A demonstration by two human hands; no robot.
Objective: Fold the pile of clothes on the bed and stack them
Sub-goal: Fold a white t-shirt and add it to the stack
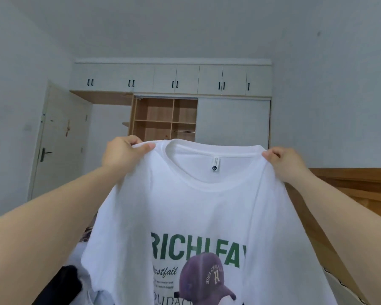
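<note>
A white T-shirt (198, 208) with green lettering and a purple cap print hangs in front of me, held up by its shoulders with the printed front facing me. My left hand (123, 154) pinches the left shoulder seam. My right hand (284, 161) pinches the right shoulder seam. The shirt hides most of the bed and the pile below it. At the lower left, a black garment (62, 285) and some pale cloth (92, 291) peek out from under the shirt.
A wardrobe (169, 100) with white upper doors and open wooden shelves stands against the far wall. A white door (57, 139) is at the left. The wooden headboard (350, 188) runs along the right.
</note>
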